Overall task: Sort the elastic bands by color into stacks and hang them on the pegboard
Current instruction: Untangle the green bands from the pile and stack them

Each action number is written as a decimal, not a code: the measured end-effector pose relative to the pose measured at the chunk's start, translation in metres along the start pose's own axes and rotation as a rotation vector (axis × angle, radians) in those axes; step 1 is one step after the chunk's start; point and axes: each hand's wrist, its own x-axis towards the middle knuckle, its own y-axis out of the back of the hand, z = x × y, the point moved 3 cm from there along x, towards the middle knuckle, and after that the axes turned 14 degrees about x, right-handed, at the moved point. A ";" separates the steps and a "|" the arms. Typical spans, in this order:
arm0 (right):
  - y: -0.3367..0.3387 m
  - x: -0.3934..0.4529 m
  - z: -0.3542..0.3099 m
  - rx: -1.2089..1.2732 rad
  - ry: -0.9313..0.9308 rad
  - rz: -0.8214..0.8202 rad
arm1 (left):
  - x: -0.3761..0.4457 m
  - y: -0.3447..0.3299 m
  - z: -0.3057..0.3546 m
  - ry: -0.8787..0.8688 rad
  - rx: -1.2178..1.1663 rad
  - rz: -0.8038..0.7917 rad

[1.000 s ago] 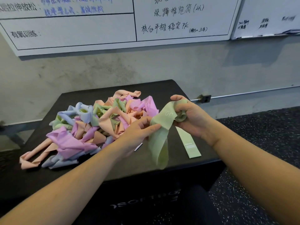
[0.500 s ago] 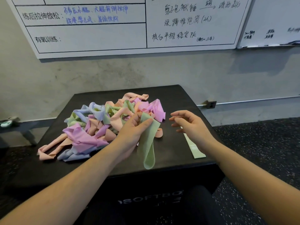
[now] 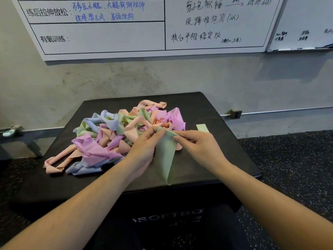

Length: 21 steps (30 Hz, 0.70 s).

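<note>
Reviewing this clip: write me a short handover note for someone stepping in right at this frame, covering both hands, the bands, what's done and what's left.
Left hand: pinches the top edge of a green band that hangs over the front of the black box.
Right hand: pinches the same edge from the other side.
Mixed pile of pink, peach, blue and green bands lies tangled on the box.
One flat green band lies apart, behind the right hand.
Done: at most the start of a green stack.
Left: sort nearly the whole pile, then hang the stacks; no pegboard is in view.
</note>
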 end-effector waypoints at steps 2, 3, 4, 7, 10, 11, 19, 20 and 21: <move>0.001 0.000 0.003 0.132 -0.026 0.016 | -0.002 -0.001 -0.001 0.005 0.014 -0.001; 0.002 0.000 0.004 0.195 -0.047 0.042 | -0.002 0.000 -0.002 0.007 0.018 0.020; 0.004 0.002 0.006 0.245 -0.071 0.085 | -0.001 0.000 -0.002 0.014 0.012 0.052; 0.013 0.008 0.017 0.335 -0.159 0.230 | 0.001 0.005 -0.006 0.055 -0.001 0.117; 0.020 0.013 0.024 0.429 -0.253 0.347 | -0.001 0.007 -0.006 0.061 0.090 0.150; 0.022 0.014 0.025 0.486 -0.291 0.393 | -0.001 0.008 -0.007 0.043 0.145 0.161; 0.030 0.021 0.019 0.781 -0.407 0.478 | 0.018 0.023 -0.023 -0.030 0.611 0.204; 0.030 0.022 0.016 0.768 -0.387 0.445 | 0.020 0.023 -0.028 -0.001 0.644 0.178; 0.029 0.024 0.014 0.740 -0.365 0.414 | 0.022 0.021 -0.029 0.036 0.667 0.147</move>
